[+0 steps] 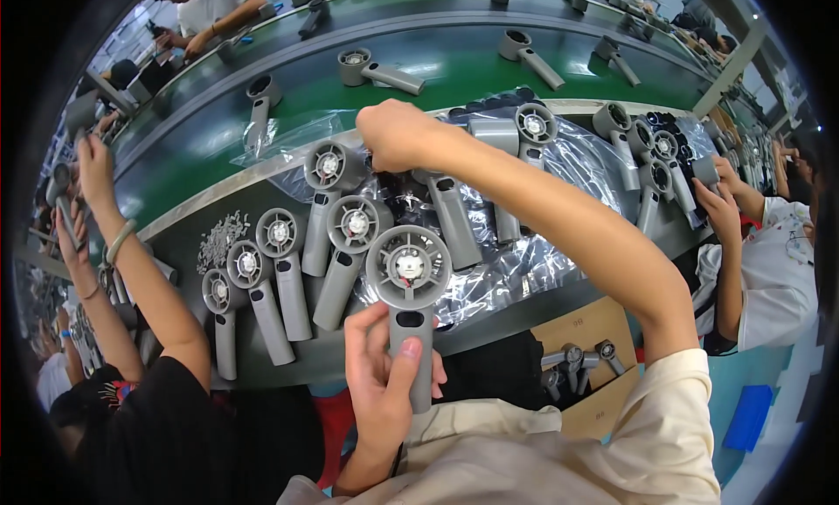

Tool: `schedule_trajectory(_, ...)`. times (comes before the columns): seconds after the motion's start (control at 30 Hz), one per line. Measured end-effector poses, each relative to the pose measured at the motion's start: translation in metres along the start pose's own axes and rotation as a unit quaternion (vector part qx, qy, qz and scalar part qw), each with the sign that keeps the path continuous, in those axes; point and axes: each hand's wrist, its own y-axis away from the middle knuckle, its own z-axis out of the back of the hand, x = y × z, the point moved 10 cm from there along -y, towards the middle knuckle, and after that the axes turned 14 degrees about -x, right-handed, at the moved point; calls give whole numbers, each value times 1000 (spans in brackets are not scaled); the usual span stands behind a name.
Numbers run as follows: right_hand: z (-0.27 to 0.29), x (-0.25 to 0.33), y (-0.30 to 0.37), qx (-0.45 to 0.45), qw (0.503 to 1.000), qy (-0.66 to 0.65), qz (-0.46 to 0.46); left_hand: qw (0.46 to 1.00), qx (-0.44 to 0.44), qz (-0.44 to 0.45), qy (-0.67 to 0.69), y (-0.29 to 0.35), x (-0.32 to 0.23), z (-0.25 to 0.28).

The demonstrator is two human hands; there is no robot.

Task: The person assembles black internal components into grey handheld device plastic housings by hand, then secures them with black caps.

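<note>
My left hand [384, 374] is wrapped round the handle of a grey handheld fan [409, 264], which stands upright with its open round head and white hub facing me. My right hand [395, 136] reaches across the bench, its fingers curled closed over black parts [404, 190] lying on clear plastic; what the fingertips hold, if anything, is hidden. Just left of the held fan, several similar grey fans [357, 225] lie in a row with their handles toward me. Another fan body [454, 221] rests on the plastic beneath my right forearm.
Small grey pieces [223, 241] lie heaped at the bench's left. Beyond the bench runs a green conveyor belt [463, 72] carrying scattered fan bodies. A cardboard box [581, 326] with fans stands below at right. Co-workers' arms [166, 286] are close at left, others [725, 212] at right.
</note>
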Motion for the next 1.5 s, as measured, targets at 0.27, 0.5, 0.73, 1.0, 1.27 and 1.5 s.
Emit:
schedule_trajectory(0.27, -3, 9, 2, 4, 999, 43, -2, 1000, -11, -10, 10, -7, -4, 6)
schedule_trajectory(0.5, 1, 16, 1, -25, 998, 51, 18, 999, -7, 6, 32, -6, -4, 10)
schedule_trajectory(0.73, -9, -4, -6, 9, 996, -8, -90, 999, -5, 8, 51, -11, -4, 8)
schedule_trajectory(1.0, 18, -60, -14, 43, 978, -116, -167, 992, 22, 66, 110, -18, 1, -8)
schedule_trajectory(1.27, 109, -29, 118, -115, 854, -498, -96, 969, 91, 76, 216, -20, 1, -29)
schedule_trajectory(1.5, 89, -39, 208, -169, 684, -691, -161, 960, 116, 159, 199, -16, 23, -62)
